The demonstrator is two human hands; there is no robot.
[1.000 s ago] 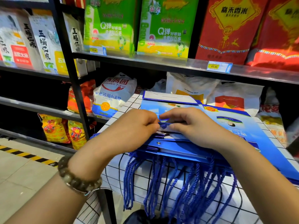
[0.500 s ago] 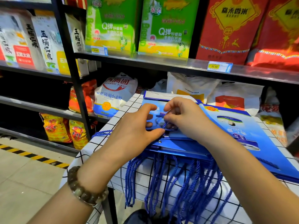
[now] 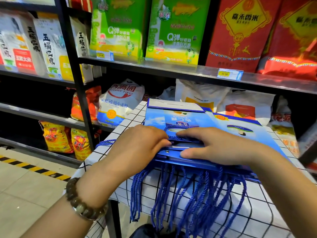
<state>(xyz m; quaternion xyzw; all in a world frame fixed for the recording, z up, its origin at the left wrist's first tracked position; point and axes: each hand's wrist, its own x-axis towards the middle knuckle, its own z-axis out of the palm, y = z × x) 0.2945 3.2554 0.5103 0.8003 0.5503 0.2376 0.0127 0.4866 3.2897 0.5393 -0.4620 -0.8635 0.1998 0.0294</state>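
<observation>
A stack of flat blue paper gift bags (image 3: 192, 117) lies on a small table with a white checked cloth (image 3: 137, 110). Their blue rope handles (image 3: 188, 200) hang over the near edge. My left hand (image 3: 137, 148) rests on the near left end of the stack, its fingers curled down at the top bag's edge. My right hand (image 3: 217, 146) lies flat on the stack with fingers stretched out to the left, pressing the top bag's rope handle (image 3: 173, 128) down. A second blue bag (image 3: 243, 133) lies skewed to the right.
Black metal shelves (image 3: 171, 69) stand right behind the table with green, red and white rice and flour sacks. A white flour sack (image 3: 118, 103) sits just past the table's far left corner. Tiled floor with a yellow-black stripe (image 3: 34, 167) is at the left.
Both hands pinched the top bag's rope handle a second ago. The right hand now lies flat with straight fingers on the stack, and the left hand has settled on the stack's near edge.
</observation>
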